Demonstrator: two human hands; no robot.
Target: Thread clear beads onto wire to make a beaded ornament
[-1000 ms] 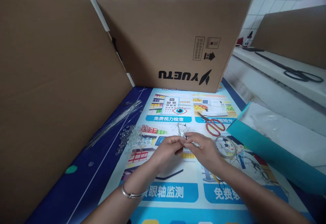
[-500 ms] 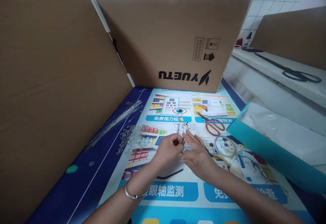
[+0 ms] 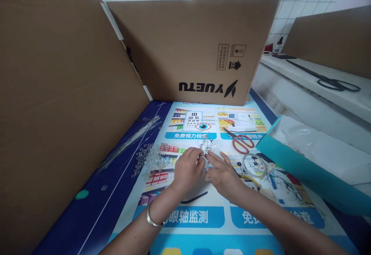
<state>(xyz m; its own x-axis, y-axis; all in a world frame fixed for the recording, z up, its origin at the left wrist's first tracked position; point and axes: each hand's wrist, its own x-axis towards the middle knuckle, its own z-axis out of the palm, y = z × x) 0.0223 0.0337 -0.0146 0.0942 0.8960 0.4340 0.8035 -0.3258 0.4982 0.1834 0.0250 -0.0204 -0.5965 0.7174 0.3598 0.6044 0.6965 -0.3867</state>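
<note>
A tangled piece of thin wire with clear beads (image 3: 206, 143) lies in front of my fingertips on the printed table cover. My left hand (image 3: 188, 170), with a silver bangle on its wrist, is closed in a pinch at the near end of this piece. Right beside it, my right hand (image 3: 224, 174) has its fingers at the same spot, the thumb below and the fingertips holding the wire. The exact grip is partly hidden by the fingers. To the left are a pile of clear beads (image 3: 153, 158) and a bundle of thin wires (image 3: 130, 141).
Red-handled scissors (image 3: 242, 143), a wire coil (image 3: 255, 165) and a yellow-handled tool (image 3: 251, 181) lie to the right. Beyond them stands a teal box (image 3: 307, 177). Cardboard walls (image 3: 188, 42) close off the back and left. Black scissors (image 3: 330, 80) rest on a ledge.
My left hand has turned slightly, its knuckles lifting and its fingers curling more over the piece. My right hand stays nearly in place, its fingers a little lower. The view has shifted slightly.
</note>
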